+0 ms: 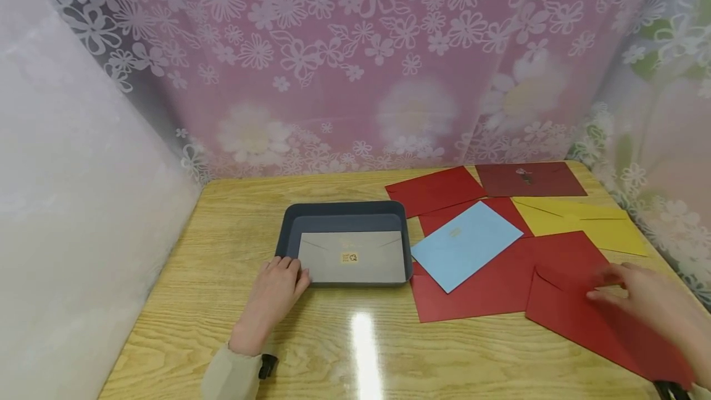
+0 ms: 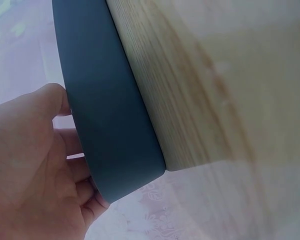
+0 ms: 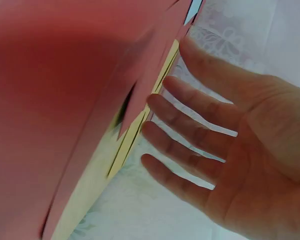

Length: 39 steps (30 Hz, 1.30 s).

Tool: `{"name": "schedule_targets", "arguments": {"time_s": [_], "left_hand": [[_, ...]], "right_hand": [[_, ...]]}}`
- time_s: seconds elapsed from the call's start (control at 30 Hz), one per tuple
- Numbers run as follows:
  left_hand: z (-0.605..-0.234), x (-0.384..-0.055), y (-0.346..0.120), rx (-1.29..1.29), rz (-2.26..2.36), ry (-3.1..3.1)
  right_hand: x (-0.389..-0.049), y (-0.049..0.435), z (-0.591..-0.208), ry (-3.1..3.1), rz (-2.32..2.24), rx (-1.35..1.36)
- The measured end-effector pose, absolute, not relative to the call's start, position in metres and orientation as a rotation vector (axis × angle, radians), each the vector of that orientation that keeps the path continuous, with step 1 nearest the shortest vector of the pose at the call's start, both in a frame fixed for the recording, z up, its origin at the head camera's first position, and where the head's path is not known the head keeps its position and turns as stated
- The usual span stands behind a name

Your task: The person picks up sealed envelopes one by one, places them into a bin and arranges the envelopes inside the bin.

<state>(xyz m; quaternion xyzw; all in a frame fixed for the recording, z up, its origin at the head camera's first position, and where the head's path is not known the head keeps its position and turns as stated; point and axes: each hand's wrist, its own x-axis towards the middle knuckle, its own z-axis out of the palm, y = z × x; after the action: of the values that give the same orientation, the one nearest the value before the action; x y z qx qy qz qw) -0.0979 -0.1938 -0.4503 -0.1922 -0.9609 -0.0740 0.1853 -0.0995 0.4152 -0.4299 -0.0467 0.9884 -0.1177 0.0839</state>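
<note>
My left hand (image 1: pixel 276 289) rests on the front left corner of a dark grey tray (image 1: pixel 344 208), its fingers reaching over the rim. In the left wrist view the outer tray wall (image 2: pixel 105 100) shows, with thumb and fingertips at its upper edge. Inside the tray lies a grey envelope (image 1: pixel 355 258) with a small gold label. On the right, my right hand (image 1: pixel 650 295) hovers over a red envelope (image 1: pixel 577 320), fingers spread and holding nothing. The right wrist view has the same hand (image 3: pixel 230 130) beside the red envelope's surface (image 3: pixel 55 100).
Right of the tray, a light blue envelope (image 1: pixel 466 245) lies on a larger red envelope (image 1: pixel 472 301). Behind are a smaller red envelope (image 1: pixel 433 187), a maroon one (image 1: pixel 544 179) and a yellow one (image 1: pixel 605 233). A floral curtain (image 1: pixel 355 66) hangs along the wooden table's (image 1: pixel 233 215) back edge.
</note>
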Motion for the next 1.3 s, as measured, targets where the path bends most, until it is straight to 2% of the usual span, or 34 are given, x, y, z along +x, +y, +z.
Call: {"name": "schedule_targets", "arguments": {"time_s": [0.23, 0.77, 1.3], "left_hand": [[-0.450, -0.098, -0.194, -0.539, -0.215, -2.695], [-0.449, -0.097, -0.193, -0.539, -0.211, -2.698], [-0.449, -0.098, -0.193, -0.527, -0.225, -2.737]], "right_hand": [[-0.094, 0.420, -0.440, 2.799, -0.354, -0.091], [-0.105, 0.423, -0.446, 2.778, -0.462, -0.132], [-0.102, 0.378, -0.412, 3.257, -0.572, -0.433]]}}
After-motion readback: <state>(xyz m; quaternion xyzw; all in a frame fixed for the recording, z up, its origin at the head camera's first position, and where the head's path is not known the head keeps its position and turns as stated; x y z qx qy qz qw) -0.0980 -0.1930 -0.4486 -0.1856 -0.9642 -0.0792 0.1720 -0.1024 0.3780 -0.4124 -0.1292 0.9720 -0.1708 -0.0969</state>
